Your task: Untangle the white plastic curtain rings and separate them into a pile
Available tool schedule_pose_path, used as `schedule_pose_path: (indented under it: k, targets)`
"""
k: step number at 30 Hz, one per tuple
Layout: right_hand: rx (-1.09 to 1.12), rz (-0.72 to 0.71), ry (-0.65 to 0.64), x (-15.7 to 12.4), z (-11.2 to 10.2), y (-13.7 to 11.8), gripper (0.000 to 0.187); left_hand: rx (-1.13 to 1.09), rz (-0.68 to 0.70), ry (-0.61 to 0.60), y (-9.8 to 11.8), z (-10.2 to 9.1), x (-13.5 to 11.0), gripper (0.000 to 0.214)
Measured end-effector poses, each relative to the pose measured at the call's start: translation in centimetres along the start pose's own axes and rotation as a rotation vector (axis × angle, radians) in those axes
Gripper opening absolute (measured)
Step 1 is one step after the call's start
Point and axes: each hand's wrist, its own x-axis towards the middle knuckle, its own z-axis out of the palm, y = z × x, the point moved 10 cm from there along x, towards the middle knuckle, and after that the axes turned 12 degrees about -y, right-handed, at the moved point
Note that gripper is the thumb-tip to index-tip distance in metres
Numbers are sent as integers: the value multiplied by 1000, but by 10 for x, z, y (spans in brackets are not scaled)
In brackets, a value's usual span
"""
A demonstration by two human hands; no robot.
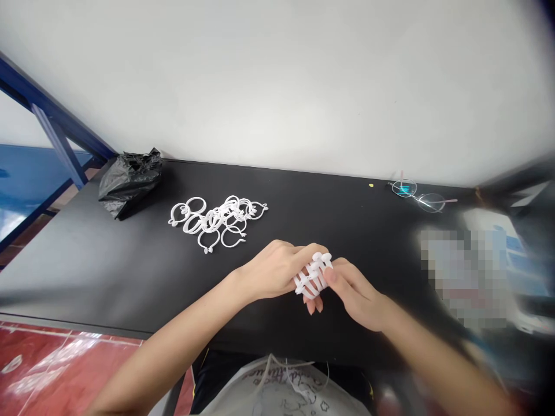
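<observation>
My left hand [277, 270] is closed round a stack of several white plastic rings [313, 276] held over the near middle of the black table [87, 266]. My right hand [356, 292] pinches the right side of the same stack with thumb and fingers. A loose pile of more white rings [217, 219] lies on the table behind and to the left of my hands, about a hand's length away.
A crumpled black plastic bag [130, 180] sits at the table's back left. A pair of glasses [418, 195] lies at the back right by the white wall, with a small yellow dot [370, 185] near it. A blurred-out patch [466, 274] covers the right side.
</observation>
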Motion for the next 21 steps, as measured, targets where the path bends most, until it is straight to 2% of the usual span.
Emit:
schedule_pose_path:
  k: [2, 5, 7, 9, 11, 14, 17, 21]
  targets:
    - [91, 69, -21, 2, -1, 7, 59, 27, -17, 6, -3, 0, 0, 19]
    - [170, 143, -21, 2, -2, 14, 54, 119, -7, 102, -4, -6, -1, 19]
    - [147, 145, -15, 2, -3, 14, 53, 202, 11, 158, -1, -8, -3, 24]
    - [69, 113, -2, 2, -2, 11, 54, 237, 26, 163, 0, -7, -4, 26]
    - [-33, 51, 12, 2, -1, 6, 55, 181, 41, 120, -2, -3, -3, 23]
    - [-248, -70, 18, -1, 3, -5, 52, -19, 59, 43, -9, 4, -4, 13]
    - [-422, -166, 27, -5, 6, -15, 47, -184, 15, 37, -19, 6, -5, 11]
    - [-326, -103, 44, -2, -2, -8, 41, -306, -109, 20, -32, 9, -4, 11]
